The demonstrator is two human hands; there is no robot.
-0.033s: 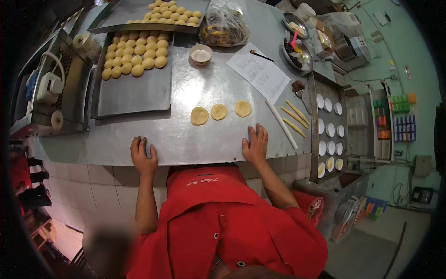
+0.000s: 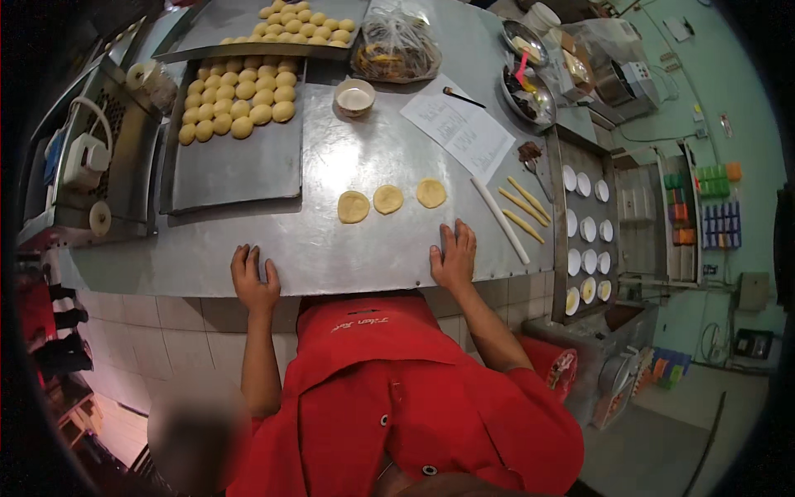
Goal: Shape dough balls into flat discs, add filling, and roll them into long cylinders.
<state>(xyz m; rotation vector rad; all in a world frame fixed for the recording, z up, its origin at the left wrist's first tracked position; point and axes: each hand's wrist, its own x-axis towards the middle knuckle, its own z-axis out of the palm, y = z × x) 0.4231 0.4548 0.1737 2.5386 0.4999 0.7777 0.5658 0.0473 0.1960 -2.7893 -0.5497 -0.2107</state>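
On the front edge of the metal table (image 2: 364, 257) my left hand (image 2: 255, 277) rests with its fingers stretched out and nothing in it. My right hand (image 2: 454, 258) also lies flat and open, farther right on the same edge. Just beyond it are three flattened dough rounds: a left one (image 2: 354, 207), a middle one (image 2: 387, 199) and a right one (image 2: 431, 193). To the right of that hand, a white rolling pin (image 2: 500, 221) lies slanted beside three thin dough strips (image 2: 523, 225). Neither hand touches the dough or the pin.
Dough balls (image 2: 241, 127) fill the far part of a baking tray (image 2: 236, 178); a second tray of balls (image 2: 302, 25) stands behind. A small bowl (image 2: 354, 98), a plastic bag (image 2: 396, 48), a written sheet (image 2: 464, 137) and a brush (image 2: 464, 97) lie beyond. White cups (image 2: 589, 228) sit in a right-hand tray.
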